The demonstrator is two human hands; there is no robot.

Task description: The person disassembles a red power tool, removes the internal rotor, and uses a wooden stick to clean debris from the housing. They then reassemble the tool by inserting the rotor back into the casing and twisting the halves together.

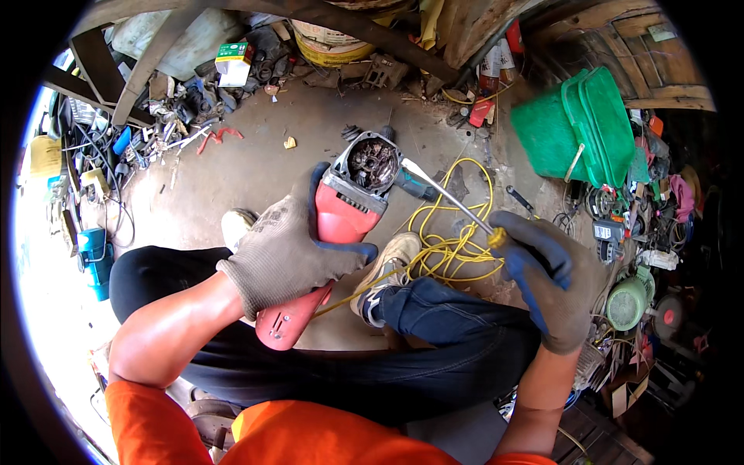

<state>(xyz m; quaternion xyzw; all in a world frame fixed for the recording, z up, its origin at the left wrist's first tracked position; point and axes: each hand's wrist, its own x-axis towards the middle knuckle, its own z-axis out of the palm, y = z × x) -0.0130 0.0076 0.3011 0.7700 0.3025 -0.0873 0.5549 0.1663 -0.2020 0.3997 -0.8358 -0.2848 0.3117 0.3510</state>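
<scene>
My left hand (291, 252), in a grey glove with dark palm, grips a red power tool (345, 213) lying slantwise over my lap. Its metal head is open, showing dark, greasy internals (372, 163). My right hand (550, 275), gloved alike, is closed on the yellow handle of a long screwdriver (453, 200), whose shaft points up-left with the tip just right of the open housing. Behind the housing, a teal tool (415, 186) lies on the floor, partly hidden. A yellow cord (446, 256) runs from near the red tool into loose coils on the floor.
My legs and shoes are below the tool. A green bucket (566, 132) lies at the back right. Clutter of parts and cables lines both sides. A small box (232, 74), wooden beams and a yellow-banded container (333, 43) are at the back. A green round object (624, 302) sits at right.
</scene>
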